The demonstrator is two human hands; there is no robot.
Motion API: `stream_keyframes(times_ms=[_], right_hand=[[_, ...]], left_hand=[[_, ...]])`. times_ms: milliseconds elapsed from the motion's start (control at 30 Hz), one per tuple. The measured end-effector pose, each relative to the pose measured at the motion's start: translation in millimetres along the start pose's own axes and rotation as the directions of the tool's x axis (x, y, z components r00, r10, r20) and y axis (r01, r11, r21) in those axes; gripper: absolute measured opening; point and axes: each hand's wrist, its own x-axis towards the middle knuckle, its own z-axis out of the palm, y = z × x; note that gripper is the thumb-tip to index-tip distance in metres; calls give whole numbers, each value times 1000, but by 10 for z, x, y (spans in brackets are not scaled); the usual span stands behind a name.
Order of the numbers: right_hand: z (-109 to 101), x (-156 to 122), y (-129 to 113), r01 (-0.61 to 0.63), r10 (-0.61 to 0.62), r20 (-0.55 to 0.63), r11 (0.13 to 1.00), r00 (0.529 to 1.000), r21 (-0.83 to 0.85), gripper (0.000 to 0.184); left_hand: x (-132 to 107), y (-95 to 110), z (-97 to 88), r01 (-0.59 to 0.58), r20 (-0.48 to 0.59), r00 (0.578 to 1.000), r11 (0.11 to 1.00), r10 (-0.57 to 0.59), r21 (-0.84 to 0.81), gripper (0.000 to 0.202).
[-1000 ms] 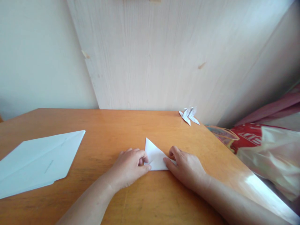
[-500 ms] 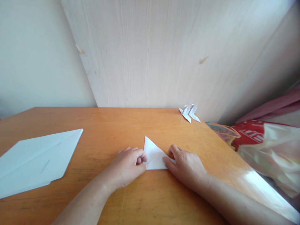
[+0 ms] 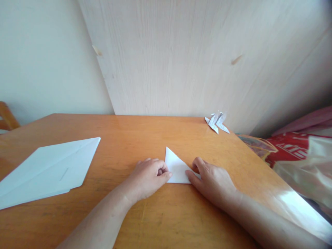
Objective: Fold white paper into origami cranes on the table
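A small white paper folded into a triangle (image 3: 176, 167) lies flat on the orange wooden table (image 3: 135, 138). My left hand (image 3: 149, 178) has its fingers curled and pinches the triangle's lower left corner. My right hand (image 3: 212, 183) presses down on the triangle's right corner with thumb and curled fingers. Both forearms reach in from the bottom of the view.
A stack of white sheets (image 3: 49, 169) lies at the table's left. A small folded paper figure (image 3: 217, 122) sits at the back right by the pale wood panel (image 3: 181, 55). A red and clear plastic bag (image 3: 298, 162) lies off the table's right edge.
My hands and the triangle hold nearly the same pose; the view has shifted slightly, and my left fingers have closed tighter on the corner.
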Motion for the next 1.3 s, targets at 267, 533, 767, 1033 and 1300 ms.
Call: stream_keyframes(times_ms=[267,533,767,1033,1300], right_hand=[[-14,-2,-13,15,-15,-6,1000,1000,5,18],[-22,5,-22,17,-17,-5,1000,1000,-1,18],[-21,12,-22,26,-26,-13,1000,1000,-5,19],[-17,4,-14,40,-40,-35,999,999,-5,21],[-18,7,4,-1,2,-17,998,1000,59,20]], left_hand=[[-15,49,27,7,-32,999,998,-5,67,15],[-26,61,49,-51,-64,996,984,63,171,12],[-49,83,51,-120,-74,988,971,138,207,11],[-26,36,106,-307,18,951,938,309,159,48],[-28,-26,145,-315,80,949,936,306,156,45]])
